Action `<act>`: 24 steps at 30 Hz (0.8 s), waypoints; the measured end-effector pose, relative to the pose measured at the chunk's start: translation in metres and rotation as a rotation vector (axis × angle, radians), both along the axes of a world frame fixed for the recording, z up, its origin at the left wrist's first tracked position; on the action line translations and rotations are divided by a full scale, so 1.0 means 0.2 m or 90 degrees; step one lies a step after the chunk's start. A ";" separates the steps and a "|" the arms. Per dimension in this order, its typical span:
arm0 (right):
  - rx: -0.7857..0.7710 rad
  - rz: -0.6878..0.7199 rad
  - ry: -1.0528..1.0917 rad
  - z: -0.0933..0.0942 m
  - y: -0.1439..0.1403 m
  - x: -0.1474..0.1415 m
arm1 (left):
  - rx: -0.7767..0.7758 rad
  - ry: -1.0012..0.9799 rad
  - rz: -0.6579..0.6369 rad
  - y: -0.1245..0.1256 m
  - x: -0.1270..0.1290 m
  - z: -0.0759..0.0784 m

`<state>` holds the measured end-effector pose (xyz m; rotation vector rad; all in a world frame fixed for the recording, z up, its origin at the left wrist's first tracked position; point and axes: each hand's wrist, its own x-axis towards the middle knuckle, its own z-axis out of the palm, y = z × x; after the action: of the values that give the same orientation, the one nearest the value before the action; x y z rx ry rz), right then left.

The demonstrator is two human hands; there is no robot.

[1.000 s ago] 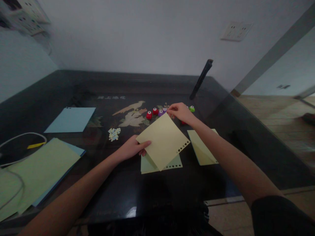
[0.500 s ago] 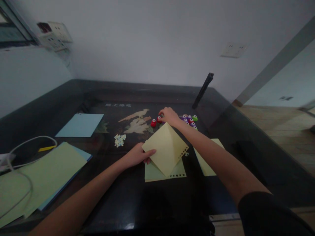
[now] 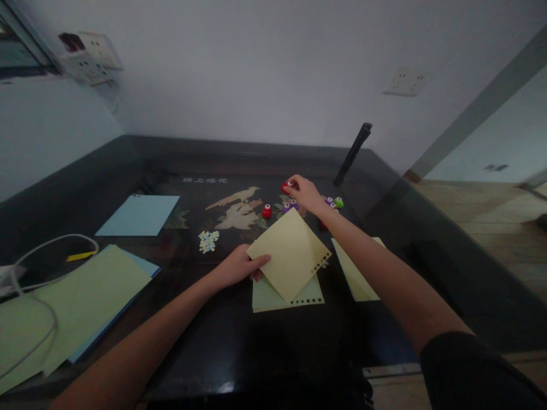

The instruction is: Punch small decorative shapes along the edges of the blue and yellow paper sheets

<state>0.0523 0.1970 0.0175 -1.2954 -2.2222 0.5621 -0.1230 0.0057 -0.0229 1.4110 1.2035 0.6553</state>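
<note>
My left hand pinches the left corner of a pale yellow sheet of paper, thumb on top. The sheet is turned like a diamond and has small cut-outs along its lower right edge. Beneath it lies a pale green sheet with a row of punched shapes along its bottom. Past the far corner, my right hand is closed on a small red craft punch, raised above the table. Another red craft punch stands to its left. Purple craft punches sit just below my right hand.
More punches, one of them green, cluster behind my right forearm. Paper cut-outs lie in a pile at left. Blue paper, stacked green sheets, a white cable and yellow paper lie around. A black post rises behind.
My right hand has lifted the red punch away from beside the other red one, moving up and right. Purple punches now show beneath it. My left hand and the sheet have barely moved.
</note>
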 end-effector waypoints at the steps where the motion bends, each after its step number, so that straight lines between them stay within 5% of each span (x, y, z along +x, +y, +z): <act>1: -0.009 -0.004 0.034 0.03 -0.03 0.04 | -0.002 -0.002 0.001 0.00 0.00 0.00; 4: -0.064 0.007 0.125 0.09 -0.17 0.21 | -0.010 -0.006 0.005 0.00 -0.01 0.00; 7: -0.238 0.021 0.355 0.12 -0.37 0.39 | -0.018 -0.007 0.016 0.01 -0.01 0.00; 13: -0.414 -0.039 0.455 0.01 -0.73 0.66 | -0.023 0.003 0.100 0.01 0.02 0.07; 18: -0.507 -0.074 0.533 -0.09 -0.83 0.68 | -0.006 -0.029 0.153 0.03 0.11 0.10; 24: -0.580 -0.074 0.606 -0.10 -0.84 0.68 | -0.023 -0.177 0.218 0.10 0.22 0.02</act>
<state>0.1889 0.0297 -0.0032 -1.1152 -1.0788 1.8106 -0.0795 0.0258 -0.0198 1.0492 1.2341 1.0272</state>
